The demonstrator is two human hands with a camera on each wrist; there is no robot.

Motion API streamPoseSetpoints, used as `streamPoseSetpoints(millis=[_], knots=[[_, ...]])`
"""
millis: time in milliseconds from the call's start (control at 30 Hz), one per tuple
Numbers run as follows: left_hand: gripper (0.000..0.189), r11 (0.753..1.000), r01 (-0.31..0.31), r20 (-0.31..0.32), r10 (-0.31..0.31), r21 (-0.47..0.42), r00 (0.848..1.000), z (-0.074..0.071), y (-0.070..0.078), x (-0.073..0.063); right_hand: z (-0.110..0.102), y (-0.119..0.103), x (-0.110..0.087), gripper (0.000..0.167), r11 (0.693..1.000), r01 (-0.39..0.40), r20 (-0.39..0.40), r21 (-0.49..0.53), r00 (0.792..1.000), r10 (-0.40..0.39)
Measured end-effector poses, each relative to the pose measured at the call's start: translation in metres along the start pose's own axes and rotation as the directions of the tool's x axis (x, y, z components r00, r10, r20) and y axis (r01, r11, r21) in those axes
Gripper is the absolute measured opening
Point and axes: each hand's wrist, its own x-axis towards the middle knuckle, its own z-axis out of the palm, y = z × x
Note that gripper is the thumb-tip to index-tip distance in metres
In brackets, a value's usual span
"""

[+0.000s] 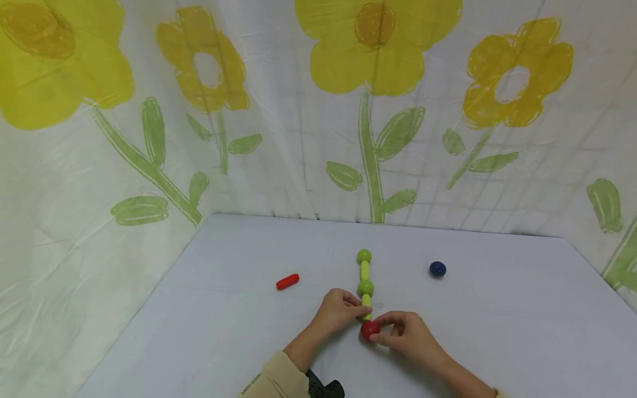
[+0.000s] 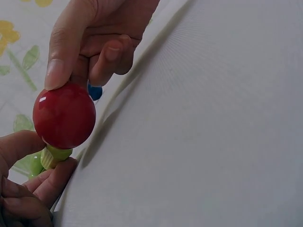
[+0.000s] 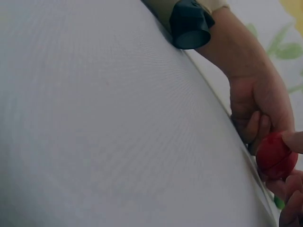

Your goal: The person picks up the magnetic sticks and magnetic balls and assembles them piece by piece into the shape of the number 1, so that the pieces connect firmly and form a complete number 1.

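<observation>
Red ball (image 1: 370, 330) risk: it could slip or roll aside, I judge, if the right hand (image 1: 408, 334) presses off-centre on its smooth round surface; whether it is joined to the rod or merely meets it, I cannot tell
Chain risk: a hard push or twist might kink or part the row at the middle green ball (image 1: 365, 288); the likely cause is that the far rod (image 1: 365, 271) and far green ball (image 1: 364, 256) lie unheld
Left hand (image 1: 335, 311): pinches the near yellow-green rod (image 1: 366, 301) between thumb and fingers, close to its red-ball end
Right hand: grips the red ball from its right side, thumb and fingers about it
Red ball's place: at the chain's near end; within the right hand's pinch, just beside the left fingertips
Loose pieces: red rod (image 1: 287, 282) left of the chain; dark blue ball (image 1: 438, 269) right; both apart from the hands
</observation>
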Motion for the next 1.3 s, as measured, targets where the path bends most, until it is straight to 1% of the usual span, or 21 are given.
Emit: streamPoseSetpoints(millis=[167, 300, 467, 667, 833, 967, 1100, 1300], knots=[[0.024, 1.0, -0.005, 0.0, 0.005, -0.003, 1.0, 0.0006, -0.0004, 0.0004, 0.0029, -0.0009, -0.0004, 0.034, 1.0, 0.022, 0.003, 0.002, 1.0, -0.022], [0.023, 1.0, -0.011, 0.002, 0.011, -0.007, 1.0, 0.0005, 0.0004, 0.0001, 0.0046, -0.0007, -0.0001, 0.034, 1.0, 0.016, -0.001, 0.003, 1.0, -0.016], [0.024, 1.0, -0.004, -0.003, 0.004, -0.006, 1.0, 0.0001, 0.0026, -0.0014, 0.0059, 0.0013, 0.0017, 0.035, 1.0, -0.002, -0.024, -0.001, 1.0, 0.002], [0.025, 1.0, -0.003, -0.01, 0.003, -0.012, 1.0, 0.0, 0.0028, -0.0027, 0.0069, 0.0033, 0.0037, 0.034, 1.0, 0.0, -0.052, 0.008, 0.999, 0.0], [0.025, 1.0, -0.027, -0.007, 0.027, -0.013, 1.0, 0.0001, 0.0011, -0.002, 0.0068, 0.0031, 0.0043, 0.033, 1.0, 0.004, -0.075, -0.004, 0.997, -0.005], [0.024, 0.999, -0.048, -0.003, 0.047, -0.023, 0.999, 0.0006, -0.0007, -0.001, 0.0066, 0.0024, 0.004, 0.032, 1.0, 0.007, -0.081, -0.009, 0.997, -0.008], [0.025, 0.999, -0.047, -0.004, 0.047, -0.017, 0.999, 0.0007, -0.0012, -0.0008, 0.0069, 0.0029, 0.0046, 0.032, 1.0, 0.016, -0.082, -0.008, 0.996, -0.017], [0.025, 0.999, -0.039, -0.005, 0.039, -0.008, 0.999, 0.0009, -0.0021, -0.0003, 0.0074, 0.0045, 0.0056, 0.032, 1.0, 0.004, -0.077, -0.006, 0.997, -0.005]])
